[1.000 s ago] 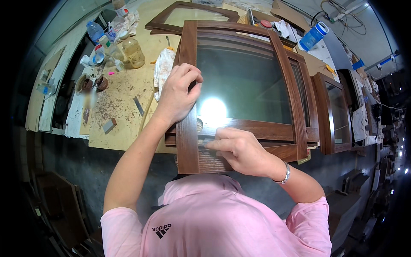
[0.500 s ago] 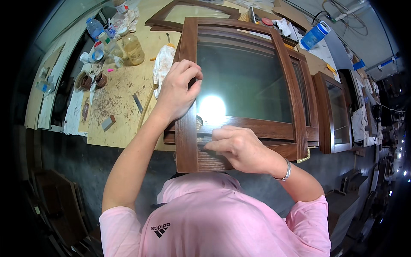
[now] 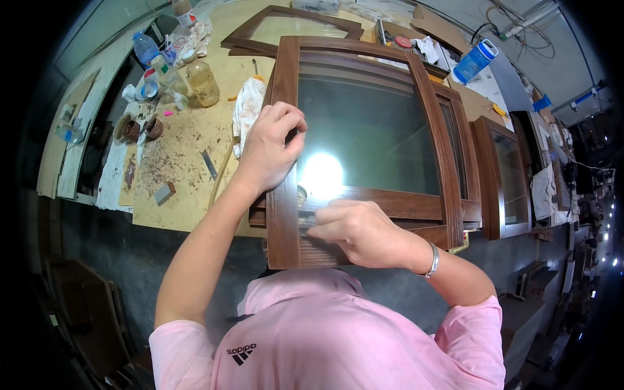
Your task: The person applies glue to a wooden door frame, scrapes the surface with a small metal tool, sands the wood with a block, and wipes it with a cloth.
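A brown wooden door frame with a glass pane (image 3: 370, 130) lies in front of me on top of other frames. On its left side piece rests my left hand (image 3: 273, 143), fingers curled and thumb close to them at the inner edge by the glass. My right hand (image 3: 361, 233) is closed over the lower part, its fingertips bunched and pointing left near the bottom left corner. Whatever either hand pinches is hidden. Just above the right fingertips is a small round object (image 3: 301, 195), partly seen. A bright light reflects in the glass beside the left hand.
Left on the stained worktable (image 3: 188, 214) are a jar of yellowish liquid (image 3: 203, 84), bottles, brown-stained cups (image 3: 153, 127), a small block (image 3: 164, 193), a flat blade (image 3: 208, 164) and a white cloth (image 3: 248, 107). A blue bottle (image 3: 475, 60) and another glazed door (image 3: 507, 175) are at right.
The whole view has shifted slightly, so the door appears lower. Both hands keep nearly the same places on the frame; the right fingers have moved only a little.
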`<state>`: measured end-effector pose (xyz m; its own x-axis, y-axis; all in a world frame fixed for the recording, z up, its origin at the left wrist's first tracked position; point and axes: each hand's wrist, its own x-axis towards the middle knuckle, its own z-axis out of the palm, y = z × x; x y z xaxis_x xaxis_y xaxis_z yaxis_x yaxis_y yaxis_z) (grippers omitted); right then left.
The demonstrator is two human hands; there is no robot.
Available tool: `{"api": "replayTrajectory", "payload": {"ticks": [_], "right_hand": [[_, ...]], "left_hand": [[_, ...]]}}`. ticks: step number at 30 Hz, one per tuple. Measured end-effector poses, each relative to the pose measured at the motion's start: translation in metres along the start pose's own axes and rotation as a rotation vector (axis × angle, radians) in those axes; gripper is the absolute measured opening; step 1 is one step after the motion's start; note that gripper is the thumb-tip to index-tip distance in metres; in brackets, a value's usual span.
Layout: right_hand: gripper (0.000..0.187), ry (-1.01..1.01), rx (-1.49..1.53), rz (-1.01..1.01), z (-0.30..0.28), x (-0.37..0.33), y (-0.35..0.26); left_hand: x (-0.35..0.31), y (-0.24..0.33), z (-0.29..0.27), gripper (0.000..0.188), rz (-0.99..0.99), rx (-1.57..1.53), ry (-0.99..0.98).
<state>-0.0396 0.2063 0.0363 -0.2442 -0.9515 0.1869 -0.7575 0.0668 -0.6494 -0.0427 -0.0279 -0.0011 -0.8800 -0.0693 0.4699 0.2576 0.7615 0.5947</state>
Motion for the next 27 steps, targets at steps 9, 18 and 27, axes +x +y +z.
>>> {"api": "replayTrajectory", "payload": {"ticks": [9, 18, 27], "right_hand": [[0.036, -0.002, 0.004, -0.031, 0.001, 0.0, -0.001], [0.016, -0.139, -0.129, -0.06, -0.009, 0.008, -0.006], [0.024, -0.115, -0.213, -0.159, -0.009, 0.007, -0.012]], "left_hand": [[-0.001, -0.003, 0.001, 0.01, 0.009, -0.011, 0.008], [0.0, -0.001, 0.001, 0.011, -0.007, -0.006, 0.001], [0.0, -0.002, 0.001, 0.01, 0.003, 0.021, -0.005]]}}
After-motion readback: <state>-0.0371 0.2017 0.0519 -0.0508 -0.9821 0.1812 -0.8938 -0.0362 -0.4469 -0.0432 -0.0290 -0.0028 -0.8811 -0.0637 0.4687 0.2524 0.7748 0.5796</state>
